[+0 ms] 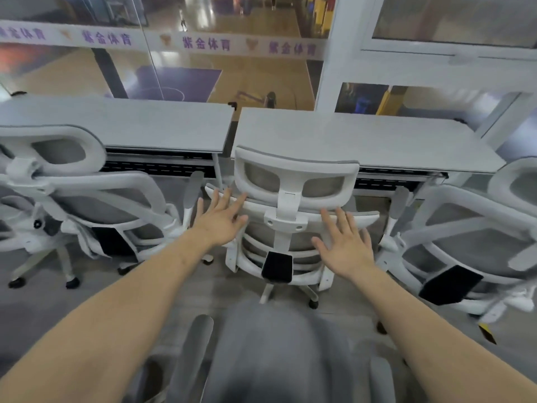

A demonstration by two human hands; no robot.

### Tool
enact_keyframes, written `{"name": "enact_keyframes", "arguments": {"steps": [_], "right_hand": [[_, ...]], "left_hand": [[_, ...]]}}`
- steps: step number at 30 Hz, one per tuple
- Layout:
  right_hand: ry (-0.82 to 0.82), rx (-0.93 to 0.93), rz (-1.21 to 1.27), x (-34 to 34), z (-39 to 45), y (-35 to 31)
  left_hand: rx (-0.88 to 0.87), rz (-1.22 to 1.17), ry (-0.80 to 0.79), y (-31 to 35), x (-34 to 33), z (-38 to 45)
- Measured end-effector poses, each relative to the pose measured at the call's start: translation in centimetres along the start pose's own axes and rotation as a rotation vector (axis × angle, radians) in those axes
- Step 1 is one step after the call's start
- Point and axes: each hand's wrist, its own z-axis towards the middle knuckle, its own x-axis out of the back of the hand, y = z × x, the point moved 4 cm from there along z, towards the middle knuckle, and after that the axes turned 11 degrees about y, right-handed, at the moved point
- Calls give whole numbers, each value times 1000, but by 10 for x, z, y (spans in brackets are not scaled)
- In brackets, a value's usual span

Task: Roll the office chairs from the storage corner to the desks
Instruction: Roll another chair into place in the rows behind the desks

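Head view: we held our left hand (220,221) and right hand (345,245) out with fingers spread, at the back of the middle chair (293,210). That chair stood tucked against the right desk (363,138), between two other chairs.

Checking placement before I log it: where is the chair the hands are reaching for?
In the head view, the middle chair stands centre frame, facing the right desk, between two other chairs.

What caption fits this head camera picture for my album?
Both open hands, left hand and right hand, at the middle chair facing the desk.
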Motion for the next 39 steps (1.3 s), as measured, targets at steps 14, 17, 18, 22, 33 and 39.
{"name": "enact_keyframes", "arguments": {"steps": [14,17,18,22,33,39], "right_hand": [[-12,51,19,13,1,52],[-55,57,27,14,7,54],[-68,52,35,15,12,55],[-138,41,37,17,38,55],[-155,43,-4,12,81,59],[-190,69,-52,14,77,60]], "left_hand": [[64,-27,-68,53,-3,-32],[60,-45,-85,51,0,-25],[54,-46,-85,51,1,-22],[46,-42,-82,51,3,-4],[61,-30,-102,55,0,45],[69,-8,-85,58,1,40]]}}
